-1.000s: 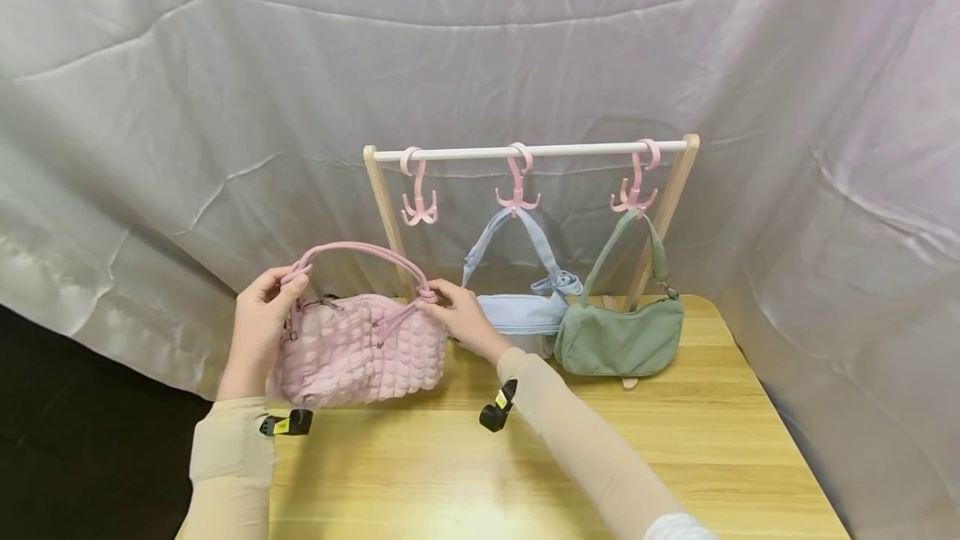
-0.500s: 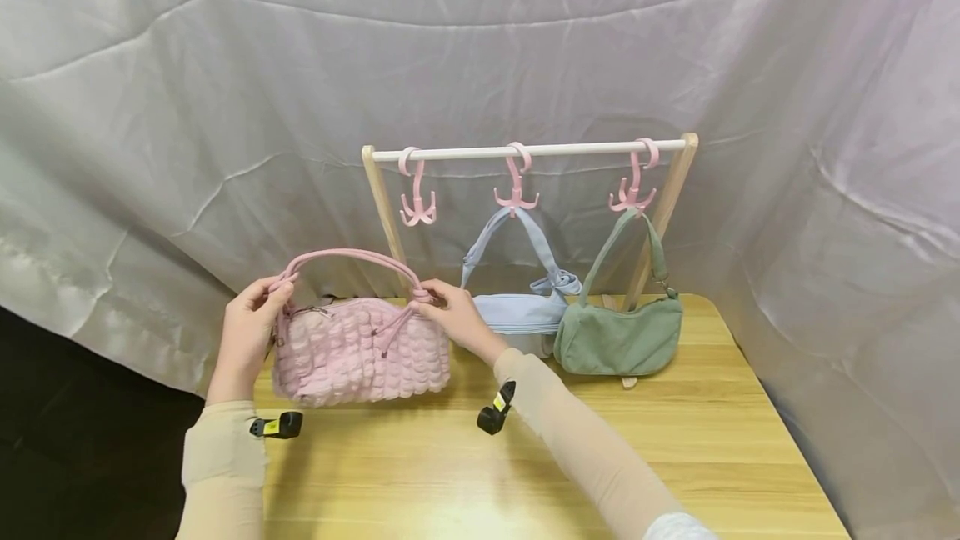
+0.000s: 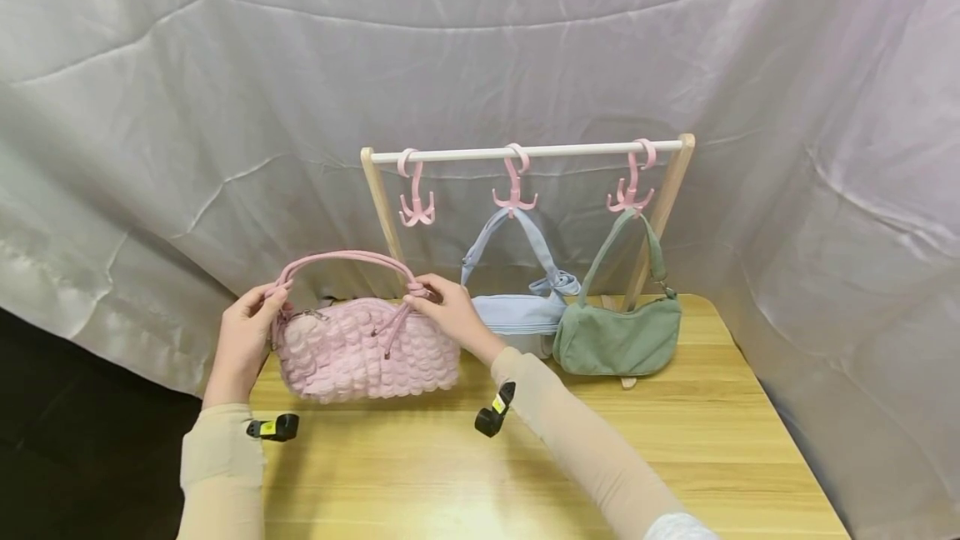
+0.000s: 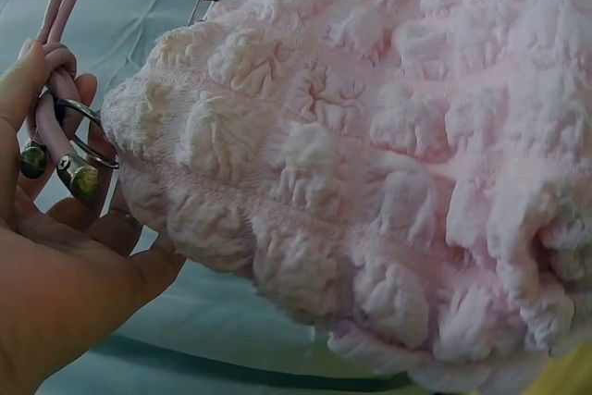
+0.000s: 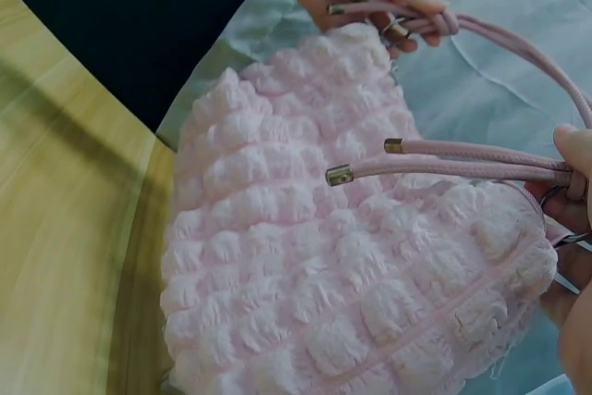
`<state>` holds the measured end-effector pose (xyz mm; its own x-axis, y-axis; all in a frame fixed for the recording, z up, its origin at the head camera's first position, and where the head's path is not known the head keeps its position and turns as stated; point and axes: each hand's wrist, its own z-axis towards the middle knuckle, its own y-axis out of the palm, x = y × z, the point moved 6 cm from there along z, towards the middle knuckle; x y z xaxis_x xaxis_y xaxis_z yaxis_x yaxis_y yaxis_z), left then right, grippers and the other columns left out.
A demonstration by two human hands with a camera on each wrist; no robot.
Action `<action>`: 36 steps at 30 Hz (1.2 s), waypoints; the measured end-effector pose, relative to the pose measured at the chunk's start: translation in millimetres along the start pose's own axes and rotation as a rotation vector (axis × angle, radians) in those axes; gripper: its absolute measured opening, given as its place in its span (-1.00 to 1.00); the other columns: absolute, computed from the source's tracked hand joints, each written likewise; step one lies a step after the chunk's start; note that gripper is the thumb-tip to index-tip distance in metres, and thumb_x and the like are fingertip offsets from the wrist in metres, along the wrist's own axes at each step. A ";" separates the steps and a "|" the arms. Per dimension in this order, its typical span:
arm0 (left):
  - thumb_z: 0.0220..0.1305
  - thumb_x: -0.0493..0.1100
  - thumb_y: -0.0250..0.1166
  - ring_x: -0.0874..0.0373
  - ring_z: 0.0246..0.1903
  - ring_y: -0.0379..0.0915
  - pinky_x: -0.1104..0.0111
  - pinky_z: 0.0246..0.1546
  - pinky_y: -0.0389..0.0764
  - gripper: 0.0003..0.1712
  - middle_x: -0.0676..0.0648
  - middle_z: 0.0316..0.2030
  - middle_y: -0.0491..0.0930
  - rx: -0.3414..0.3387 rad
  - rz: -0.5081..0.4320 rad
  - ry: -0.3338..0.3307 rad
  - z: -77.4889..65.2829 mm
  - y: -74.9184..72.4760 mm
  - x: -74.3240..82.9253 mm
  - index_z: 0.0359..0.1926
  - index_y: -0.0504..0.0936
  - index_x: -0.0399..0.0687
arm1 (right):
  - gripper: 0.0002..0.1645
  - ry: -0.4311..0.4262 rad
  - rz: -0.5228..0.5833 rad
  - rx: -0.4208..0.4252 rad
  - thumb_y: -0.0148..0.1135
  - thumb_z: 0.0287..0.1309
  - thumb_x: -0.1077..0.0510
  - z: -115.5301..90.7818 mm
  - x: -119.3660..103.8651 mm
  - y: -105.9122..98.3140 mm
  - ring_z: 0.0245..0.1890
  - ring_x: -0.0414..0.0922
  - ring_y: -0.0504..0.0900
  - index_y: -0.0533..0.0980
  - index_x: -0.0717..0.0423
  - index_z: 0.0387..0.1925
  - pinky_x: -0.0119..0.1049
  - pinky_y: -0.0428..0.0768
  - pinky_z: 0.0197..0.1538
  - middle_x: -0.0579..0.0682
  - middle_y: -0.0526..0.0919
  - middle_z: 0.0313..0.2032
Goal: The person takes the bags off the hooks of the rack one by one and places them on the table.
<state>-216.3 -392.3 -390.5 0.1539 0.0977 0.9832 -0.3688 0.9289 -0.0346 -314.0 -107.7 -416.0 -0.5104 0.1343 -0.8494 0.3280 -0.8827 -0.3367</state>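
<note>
A puffy pink handbag [image 3: 367, 357] hangs between my two hands at the left of the table, its cord handle [image 3: 348, 255] arching up above it. My left hand [image 3: 243, 336] pinches the knotted left end of that handle; the left wrist view shows the knot, a metal ring [image 4: 88, 131] and metal-tipped cord ends between thumb and fingers. At the other end, my right hand [image 3: 453, 311] pinches the right knot, and two loose cord tails [image 5: 444, 159] lie over the bag's front in the right wrist view.
Behind stands a rack with a white rail [image 3: 465, 154] and three pink hooks; the left hook [image 3: 417, 202] carries nothing. From the middle one hangs a light blue bag [image 3: 517, 311], from the right one a green bag [image 3: 622, 336]. The wooden table [image 3: 600, 457] ends at the right.
Both hands have shifted slightly left and down with the pink handbag. Its body has swung a little rightward, and its front now faces more squarely forward.
</note>
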 end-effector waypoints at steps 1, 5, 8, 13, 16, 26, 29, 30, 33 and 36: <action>0.33 -0.10 0.26 0.34 -0.31 0.54 0.60 -0.30 0.52 -0.85 0.14 -0.41 0.64 -0.001 0.002 -0.003 -0.2 -0.6 -0.9 -0.12 0.66 0.07 | -0.66 0.001 0.003 0.001 0.30 0.23 0.08 0.2 -1.5 -0.2 -0.13 -0.12 0.67 0.59 0.16 -0.02 -0.38 0.62 -0.02 0.05 0.73 -0.12; 0.33 -0.08 0.26 0.36 -0.30 0.54 0.60 -0.30 0.51 -0.85 0.17 -0.41 0.65 -0.008 0.025 -0.008 0.1 -3.1 -5.1 -0.11 0.66 0.11 | -0.65 0.014 0.002 0.010 0.30 0.22 0.10 0.8 -8.0 -2.5 -0.11 -0.09 0.67 0.59 0.18 -0.01 -0.37 0.62 -0.01 0.06 0.73 -0.10; 0.33 -0.07 0.26 0.38 -0.30 0.53 0.60 -0.29 0.50 -0.86 0.20 -0.41 0.65 -0.013 0.051 -0.009 -0.2 -4.5 -7.1 -0.12 0.66 0.13 | -0.65 0.021 0.002 0.016 0.31 0.21 0.11 0.5 -11.9 -4.2 -0.10 -0.07 0.68 0.59 0.18 -0.01 -0.39 0.61 0.00 0.08 0.73 -0.10; 0.33 -0.07 0.26 0.39 -0.29 0.54 0.61 -0.29 0.51 -0.86 0.21 -0.41 0.65 -0.018 0.052 -0.001 -2.0 -5.5 -7.4 -0.12 0.66 0.13 | -0.66 0.022 0.000 0.017 0.31 0.21 0.12 -0.4 -12.7 -3.5 -0.11 -0.06 0.68 0.59 0.19 -0.02 -0.41 0.61 -0.02 0.09 0.73 -0.11; 0.34 -0.08 0.25 0.39 -0.30 0.55 0.61 -0.29 0.51 -0.87 0.22 -0.41 0.65 -0.014 0.049 0.007 -2.9 -6.3 -7.8 -0.12 0.66 0.14 | -0.66 0.022 -0.011 0.017 0.31 0.21 0.11 -1.6 -12.3 -1.8 -0.13 -0.08 0.68 0.59 0.19 -0.02 -0.42 0.61 -0.04 0.09 0.73 -0.12; 0.34 -0.16 0.24 0.36 -0.32 0.56 0.58 -0.33 0.50 -0.88 0.20 -0.42 0.67 0.002 -0.003 -0.018 -9.8 -10.9 -6.2 -0.16 0.68 0.11 | -0.68 0.031 0.021 -0.004 0.29 0.23 0.11 -9.1 -11.6 7.3 -0.17 -0.12 0.66 0.59 0.17 -0.03 -0.46 0.60 -0.08 0.09 0.72 -0.14; 0.35 -0.18 0.22 0.35 -0.32 0.56 0.58 -0.35 0.51 -0.87 0.21 -0.43 0.67 -0.005 -0.028 -0.029 -13.1 -12.8 -6.2 -0.17 0.68 0.10 | -0.68 0.035 0.042 -0.014 0.29 0.23 0.13 -11.0 -10.1 12.1 -0.17 -0.13 0.66 0.59 0.20 -0.03 -0.48 0.60 -0.09 0.11 0.72 -0.14; 0.35 -0.19 0.22 0.35 -0.33 0.56 0.58 -0.35 0.52 -0.87 0.20 -0.43 0.67 -0.006 -0.038 -0.033 -14.1 -13.8 -6.9 -0.18 0.68 0.10 | -0.68 0.037 0.045 -0.015 0.29 0.23 0.13 -11.6 -9.8 13.6 -0.18 -0.14 0.65 0.59 0.20 -0.03 -0.49 0.60 -0.10 0.12 0.72 -0.14; 0.36 -0.20 0.21 0.38 -0.33 0.59 0.59 -0.36 0.53 -0.85 0.21 -0.42 0.68 -0.011 -0.028 -0.030 -16.6 -17.6 -9.5 -0.18 0.67 0.12 | -0.69 0.038 0.032 -0.014 0.30 0.22 0.15 -14.0 -9.9 17.6 -0.20 -0.14 0.65 0.59 0.20 -0.04 -0.49 0.60 -0.12 0.13 0.72 -0.16; 0.37 -0.20 0.20 0.41 -0.34 0.59 0.61 -0.36 0.53 -0.85 0.23 -0.42 0.68 -0.010 0.024 -0.008 -19.2 -23.1 -12.7 -0.16 0.67 0.11 | -0.69 0.044 -0.002 -0.017 0.31 0.20 0.14 -16.3 -10.5 21.4 -0.20 -0.14 0.64 0.60 0.19 -0.04 -0.49 0.58 -0.11 0.12 0.72 -0.16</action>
<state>-192.2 -408.2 -405.6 0.1376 0.1172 0.9835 -0.3632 0.9298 -0.0600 -288.7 -120.7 -420.9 -0.4759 0.1561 -0.8655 0.3407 -0.8746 -0.3451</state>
